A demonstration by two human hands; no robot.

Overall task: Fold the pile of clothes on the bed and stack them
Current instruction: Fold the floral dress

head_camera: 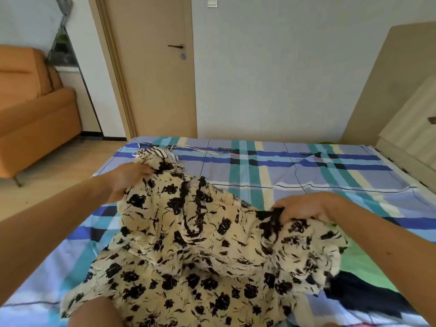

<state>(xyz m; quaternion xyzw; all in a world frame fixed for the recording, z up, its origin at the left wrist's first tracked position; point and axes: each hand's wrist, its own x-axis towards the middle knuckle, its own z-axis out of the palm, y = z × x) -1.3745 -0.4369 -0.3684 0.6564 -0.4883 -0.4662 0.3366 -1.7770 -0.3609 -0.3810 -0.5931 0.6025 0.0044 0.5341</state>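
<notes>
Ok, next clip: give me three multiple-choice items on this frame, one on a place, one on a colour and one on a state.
1. Where does the dark garment lie?
A) on the bed, at the person's right
B) on a chair
C) in a basket

2. The floral garment is cream, printed with:
A) red
B) black
C) green

3. How is the floral garment held?
A) the left hand and the right hand both grip it
B) one hand alone grips it
C) neither hand touches it

Answers:
1 A, it lies on the bed at the picture's lower right.
2 B, black flowers cover the cream cloth.
3 A, each hand bunches cloth in its grip.
</notes>
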